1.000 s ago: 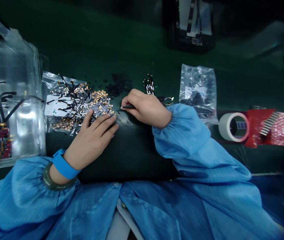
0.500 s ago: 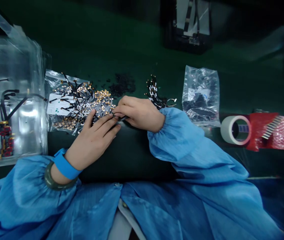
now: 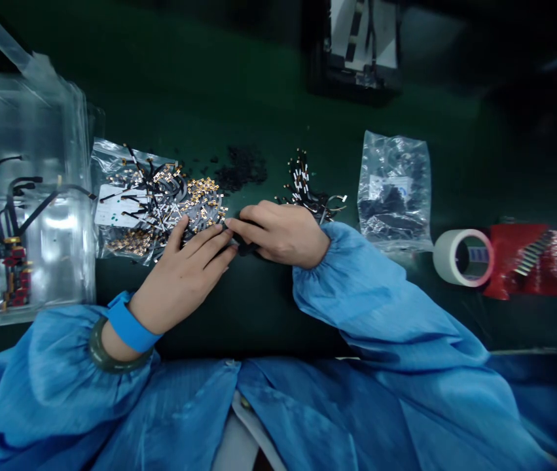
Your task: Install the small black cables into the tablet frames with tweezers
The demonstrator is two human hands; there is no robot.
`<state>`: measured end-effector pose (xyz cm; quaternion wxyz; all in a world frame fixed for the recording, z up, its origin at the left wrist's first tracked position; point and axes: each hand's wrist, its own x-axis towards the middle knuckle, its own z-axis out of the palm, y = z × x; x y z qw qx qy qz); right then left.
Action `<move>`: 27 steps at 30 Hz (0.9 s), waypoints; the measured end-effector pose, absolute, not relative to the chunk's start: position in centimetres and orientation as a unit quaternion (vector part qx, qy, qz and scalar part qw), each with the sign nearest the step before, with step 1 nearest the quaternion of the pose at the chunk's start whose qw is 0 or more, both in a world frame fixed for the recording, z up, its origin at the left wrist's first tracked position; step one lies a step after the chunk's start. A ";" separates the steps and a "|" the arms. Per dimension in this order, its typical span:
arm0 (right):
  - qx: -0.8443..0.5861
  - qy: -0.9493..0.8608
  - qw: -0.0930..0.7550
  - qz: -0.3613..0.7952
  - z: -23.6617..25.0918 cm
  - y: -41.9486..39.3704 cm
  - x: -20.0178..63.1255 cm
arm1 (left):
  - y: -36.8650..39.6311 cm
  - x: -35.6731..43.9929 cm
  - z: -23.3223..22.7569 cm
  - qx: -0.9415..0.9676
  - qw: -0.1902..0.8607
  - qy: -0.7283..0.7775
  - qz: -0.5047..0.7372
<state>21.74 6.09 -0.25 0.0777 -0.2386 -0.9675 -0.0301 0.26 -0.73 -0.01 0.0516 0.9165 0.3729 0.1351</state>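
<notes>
Lying just beyond the outspread left hand (image 3: 184,271), heaped black-and-grey ribbon cables with gold ends (image 3: 173,199) point every way, nearer it than the curled right hand (image 3: 285,235); whether that grips a small black piece (image 3: 247,248), I cannot tell.

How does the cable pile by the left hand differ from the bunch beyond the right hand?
The cable pile is larger than the cable bunch. The pile overlaps a clear bag; the bunch lies on the table. The pile splays many ways; the bunch's banded ends mostly point forward. Both include black cables.
</notes>
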 end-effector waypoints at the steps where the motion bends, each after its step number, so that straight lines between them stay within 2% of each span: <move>1: -0.240 -0.968 0.075 -0.028 -0.2 6.1 21.8 | -0.7 0.3 0.0 0.917 0.049 0.372 0.135; 7: -0.245 -0.968 0.055 -0.016 -0.2 5.5 21.6 | -0.7 0.2 -0.1 0.917 0.046 0.370 0.141; 13: -0.275 -0.956 0.103 -0.020 -0.6 5.0 21.3 | -0.7 0.2 -0.1 0.916 0.051 0.371 0.146; 22: -0.307 -0.943 0.129 0.013 -1.4 4.6 21.0 | -0.7 0.2 -0.3 0.916 0.046 0.371 0.145; 27: -0.307 -0.946 0.103 0.019 -1.2 4.4 20.9 | -0.8 0.2 -0.2 0.917 0.047 0.371 0.139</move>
